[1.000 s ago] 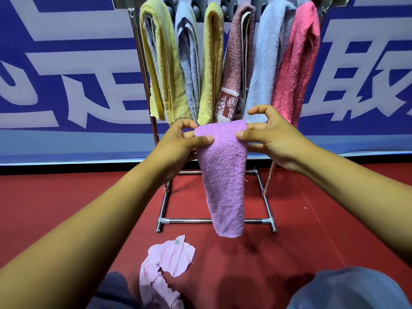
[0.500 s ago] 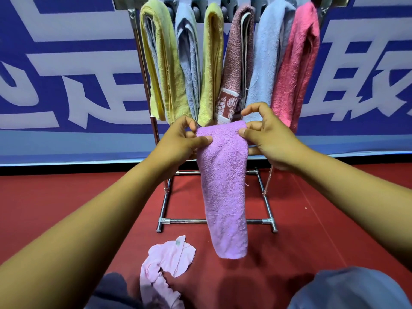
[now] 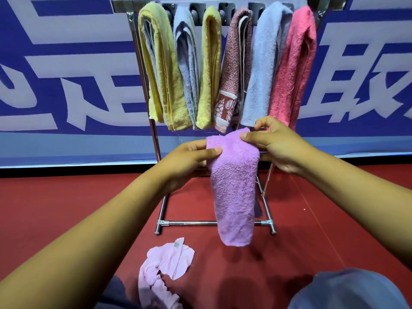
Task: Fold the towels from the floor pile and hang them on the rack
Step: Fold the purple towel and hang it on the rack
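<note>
Purple towel [image 3: 234,188] pinched at top by left hand [image 3: 189,157] & right hand [image 3: 276,146] — edges to be kept aligned — then draped over rack [image 3: 142,70].

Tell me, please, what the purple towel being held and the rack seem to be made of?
Purple towel: apparently cotton terry, matte; its surface is nubby and looped. Rack: metal tubing, probably chromed or polished steel; it shows bright highlights.

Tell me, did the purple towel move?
Yes. The purple towel slid right and sank lower against the rack's bottom bar, held by both hands.
</note>
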Available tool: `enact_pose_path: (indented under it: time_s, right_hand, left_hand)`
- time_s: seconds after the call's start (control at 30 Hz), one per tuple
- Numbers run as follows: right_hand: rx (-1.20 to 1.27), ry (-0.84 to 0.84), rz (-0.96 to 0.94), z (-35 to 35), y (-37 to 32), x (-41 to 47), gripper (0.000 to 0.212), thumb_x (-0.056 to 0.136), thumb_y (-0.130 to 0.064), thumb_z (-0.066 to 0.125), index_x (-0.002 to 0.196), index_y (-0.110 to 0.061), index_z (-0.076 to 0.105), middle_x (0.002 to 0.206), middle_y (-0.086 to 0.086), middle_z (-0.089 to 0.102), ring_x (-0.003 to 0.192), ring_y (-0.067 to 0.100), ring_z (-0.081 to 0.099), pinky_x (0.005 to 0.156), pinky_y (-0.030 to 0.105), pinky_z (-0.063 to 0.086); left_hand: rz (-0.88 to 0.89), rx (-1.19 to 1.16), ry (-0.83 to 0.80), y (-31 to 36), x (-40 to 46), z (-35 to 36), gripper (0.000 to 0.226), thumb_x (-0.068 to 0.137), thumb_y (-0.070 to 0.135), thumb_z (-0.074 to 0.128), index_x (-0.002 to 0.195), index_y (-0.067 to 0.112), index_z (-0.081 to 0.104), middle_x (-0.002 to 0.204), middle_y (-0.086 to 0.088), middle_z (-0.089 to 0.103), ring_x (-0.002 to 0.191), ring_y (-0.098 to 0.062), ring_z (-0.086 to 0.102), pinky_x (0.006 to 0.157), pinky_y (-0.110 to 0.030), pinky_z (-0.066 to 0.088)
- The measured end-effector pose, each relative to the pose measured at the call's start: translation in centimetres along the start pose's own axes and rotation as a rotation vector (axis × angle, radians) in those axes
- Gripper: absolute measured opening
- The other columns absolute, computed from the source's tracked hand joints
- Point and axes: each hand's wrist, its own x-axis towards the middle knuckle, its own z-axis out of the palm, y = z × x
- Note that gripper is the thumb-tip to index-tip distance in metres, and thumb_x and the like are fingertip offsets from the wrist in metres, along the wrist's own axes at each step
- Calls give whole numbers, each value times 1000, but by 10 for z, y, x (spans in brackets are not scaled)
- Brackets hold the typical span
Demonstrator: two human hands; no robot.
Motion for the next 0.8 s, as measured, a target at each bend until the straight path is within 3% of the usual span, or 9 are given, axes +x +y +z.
enact_pose_path:
  time_s: [0.1,0.23,0.33,0.47,0.67,0.8]
  right_hand:
    - [-30,-13,42,-3,0,-2,31,85,-2,64,91,-25,44,80,0,59,60,10,53,57,25,39]
    - [51,-74,59,-3,0,-2,45,88,4,57,118,-27,45,84,2,63,67,13,58,64,27,47]
    - [139,-104,98,-2,0,1,39,90,4,51,116,-25,48,87,2,62,69,12,58,65,29,51]
    - [89,-226,172,-1,-1,0,30,94,-7,50,119,-24,50,90,0,60,79,14,56,78,36,49]
    - [63,-219,71,-1,2,-1,43,90,0,55,125,-24,50,85,-2,64,74,11,59,70,27,52]
    - [97,-202,39,0,0,0,42,85,0,61,120,-22,54,78,0,69,68,11,63,70,28,53]
  left_hand:
    - [-2,-24,2,1,2,7,19,94,15,55,110,18,65,93,-1,68,78,-15,56,83,-32,47]
    - [5,-52,47,3,3,7,20,97,19,51,115,21,60,108,-6,66,93,-21,57,81,-35,43]
    - [39,-95,72,8,4,4,22,98,18,48,117,17,59,108,-5,67,92,-18,60,78,-32,41]
    - [62,-114,83,14,3,2,32,97,16,46,126,9,57,116,-11,66,97,-21,60,82,-34,41]
    - [73,-114,105,14,0,-4,17,97,18,50,105,18,64,95,0,70,78,-10,64,72,-26,46]
    - [92,-87,116,11,-2,-9,25,91,19,59,115,17,64,94,0,70,75,-11,62,74,-30,45]
